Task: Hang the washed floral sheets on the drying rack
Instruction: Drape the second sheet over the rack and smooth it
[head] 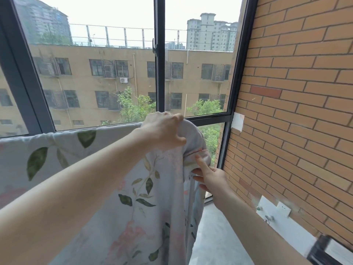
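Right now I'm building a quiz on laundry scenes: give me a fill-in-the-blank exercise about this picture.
1. The left hand grips the top of the floral ____.
2. The sheet is printed with pink flowers and green ____.
3. The right hand works on the sheet's bunched corner beside the ____ wall.
4. Behind the sheet, the window has a dark ____.

Missing words: sheet; leaves; brick; frame

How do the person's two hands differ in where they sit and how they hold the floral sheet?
The left hand sits higher, knuckles up, fingers curled over the bunched top of the floral sheet; the right hand sits lower, beside the brick wall, index finger extended up against the sheet's hanging edge. Both touch the same end of the sheet.
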`<state>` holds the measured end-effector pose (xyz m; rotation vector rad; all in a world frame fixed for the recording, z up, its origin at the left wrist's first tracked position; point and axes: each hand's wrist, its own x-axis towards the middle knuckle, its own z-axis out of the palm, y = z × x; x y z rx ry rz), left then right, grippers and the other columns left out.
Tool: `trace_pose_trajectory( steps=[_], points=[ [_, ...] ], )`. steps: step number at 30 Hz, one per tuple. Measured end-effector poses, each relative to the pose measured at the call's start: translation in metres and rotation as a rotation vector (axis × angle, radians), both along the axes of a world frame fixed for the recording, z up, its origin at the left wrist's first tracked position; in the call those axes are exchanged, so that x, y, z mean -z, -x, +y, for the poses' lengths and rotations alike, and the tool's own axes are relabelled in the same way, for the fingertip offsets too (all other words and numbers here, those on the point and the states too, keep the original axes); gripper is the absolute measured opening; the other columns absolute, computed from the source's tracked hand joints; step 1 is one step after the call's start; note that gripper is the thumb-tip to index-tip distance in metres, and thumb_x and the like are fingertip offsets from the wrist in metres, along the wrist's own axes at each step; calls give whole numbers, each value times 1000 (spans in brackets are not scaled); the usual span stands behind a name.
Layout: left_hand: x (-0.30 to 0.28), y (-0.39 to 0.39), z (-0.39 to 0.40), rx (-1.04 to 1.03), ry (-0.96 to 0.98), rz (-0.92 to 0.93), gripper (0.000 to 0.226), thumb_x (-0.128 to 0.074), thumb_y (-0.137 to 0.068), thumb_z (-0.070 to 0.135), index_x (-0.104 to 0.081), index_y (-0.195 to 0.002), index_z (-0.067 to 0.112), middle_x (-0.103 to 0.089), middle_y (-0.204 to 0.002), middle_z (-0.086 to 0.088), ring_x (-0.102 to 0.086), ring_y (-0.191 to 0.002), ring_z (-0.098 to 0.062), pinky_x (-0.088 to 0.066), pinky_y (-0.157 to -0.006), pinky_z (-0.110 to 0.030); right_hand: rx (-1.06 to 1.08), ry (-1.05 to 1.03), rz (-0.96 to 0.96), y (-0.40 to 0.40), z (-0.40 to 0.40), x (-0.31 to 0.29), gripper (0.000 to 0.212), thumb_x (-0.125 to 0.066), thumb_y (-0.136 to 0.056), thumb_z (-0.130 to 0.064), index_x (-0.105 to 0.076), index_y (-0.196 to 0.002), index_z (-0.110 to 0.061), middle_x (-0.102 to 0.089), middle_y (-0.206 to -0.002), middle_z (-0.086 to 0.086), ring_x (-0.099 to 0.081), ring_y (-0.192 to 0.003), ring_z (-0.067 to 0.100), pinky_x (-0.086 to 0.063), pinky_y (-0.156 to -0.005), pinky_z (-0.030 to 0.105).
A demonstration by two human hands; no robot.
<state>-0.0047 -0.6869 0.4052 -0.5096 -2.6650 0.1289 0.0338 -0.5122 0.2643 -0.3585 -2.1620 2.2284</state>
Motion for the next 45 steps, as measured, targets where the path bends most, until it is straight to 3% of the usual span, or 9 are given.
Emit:
trace_pose_trajectory(
  steps=[5, 9, 15, 22, 26, 30, 32, 36, 45],
  points=[
    [-3, 0, -7, -27, -21, -43, 61, -59, -85, 63, -53, -139, 36, -65, -106, 2, -54, -89, -22, -43, -70, -32, 111, 63, 25, 18, 25, -11, 14, -72, -97, -24, -71, -90, -12, -73, -90, 7, -65, -76, 15, -54, -71, 29],
    [-8, 0, -19, -42, -82, -88, 57, -62, -83, 63, -56, -134, 40, -69, -109, 5, -56, -90, -20, -45, -71, -31, 373, 68, 167, 39, 90, -35, 21, -60, -104, -25, -71, -89, -18, -71, -88, 4, -61, -78, 19, -53, -74, 37],
    [-8, -4, -16, -38, -51, -78, 70, -61, -83, 69, -47, -147, 42, -69, -121, 3, -60, -101, -22, -53, -86, -34, 543, -463, 236, 80, 150, -65, 25, -59, -103, -36, -71, -97, -14, -67, -91, 5, -59, -86, 25, -42, -71, 29],
    [-8, 1, -5, -48, -7, -90, 54, -58, -84, 68, -56, -127, 36, -64, -100, 3, -55, -87, -22, -41, -68, -32, 309, -840, 44, 113, 148, -46, 16, -65, -97, -30, -72, -95, -16, -73, -105, 12, -66, -97, 34, -46, -73, 31],
    [-11, 5, -14, -24, -76, -164, 46, -45, -97, 69, -58, -102, 25, -61, -89, 3, -56, -80, -17, -41, -66, -33, 363, -787, 207, 119, 130, -52, 17, -64, -98, -23, -69, -110, -12, -72, -113, 12, -64, -100, 31, -49, -80, 32],
    [-17, 4, -28, 43, -188, -250, 48, -36, -107, 54, -61, -84, 20, -63, -79, -2, -58, -72, -15, -39, -59, -31, -25, -874, 38, 119, 115, -50, 30, -68, -94, -41, -69, -108, -16, -72, -108, 5, -68, -96, 24, -59, -82, 36],
    [-17, -1, -36, 53, -214, -219, 44, -40, -108, 50, -59, -78, 24, -62, -75, 3, -57, -68, -13, -37, -56, -29, 33, -981, 49, 118, 113, -47, 29, -68, -95, -41, -68, -112, -17, -72, -112, 5, -66, -97, 24, -55, -82, 35],
    [-13, -10, -55, 6, -183, 48, 27, -56, -100, 55, -72, -97, 34, -71, -90, 15, -65, -78, -14, -54, -67, -31, 202, -926, 301, 115, 109, -46, 45, -67, -96, -43, -54, -134, -21, -66, -120, -1, -64, -104, 20, -54, -83, 35],
    [-33, -15, -47, -13, -116, 77, 6, -67, -99, 34, -67, -94, 30, -68, -93, 7, -63, -82, -19, -45, -66, -33, -153, -832, 464, 117, 71, -49, 14, -65, -99, -46, -73, -104, -35, -74, -93, -12, -70, -86, 10, -57, -68, 29]
  ],
)
